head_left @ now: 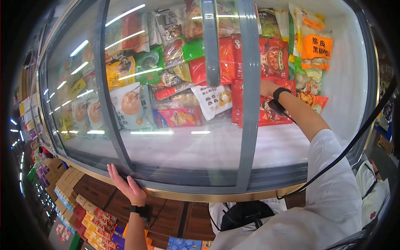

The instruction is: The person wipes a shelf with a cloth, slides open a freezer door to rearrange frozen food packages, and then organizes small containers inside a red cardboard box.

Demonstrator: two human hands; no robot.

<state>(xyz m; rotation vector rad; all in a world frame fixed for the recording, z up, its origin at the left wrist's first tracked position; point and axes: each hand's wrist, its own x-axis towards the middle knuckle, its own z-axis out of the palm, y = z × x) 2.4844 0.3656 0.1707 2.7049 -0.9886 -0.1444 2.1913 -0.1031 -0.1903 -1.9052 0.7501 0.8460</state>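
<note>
A shop aisle wraps round the scene, stacked cartons (100,227) piled at lower left, and centre stage is a chest freezer (216,197) under sliding glass (187,156) streaked with lamp reflections. In goes the right arm (302,110) through the uncovered end, and the right hand (268,88) is down among the red packs, between the upper red bag (277,60) and the lower red bag (273,118), both lying partly behind the grey door frame (248,146). Are those fingers pinched or spread? I can't tell; the frame and the bags mask them. Over at the near edge, the left hand (128,188) rests against the rim, fingers long and parted, thumb apart, gripping nothing that shows. Now the danger spots: should the left hand press sideways on the glass, the panel could slide and nip the right wrist (a tight spot, that, right beside the frame). A bag drawn up at a slant could snag its corner on that frame, or drag the neighbouring packs out of line. And the black cable (348,152) hanging near the right sleeve (333,179) might catch as the arm lifts.
</note>
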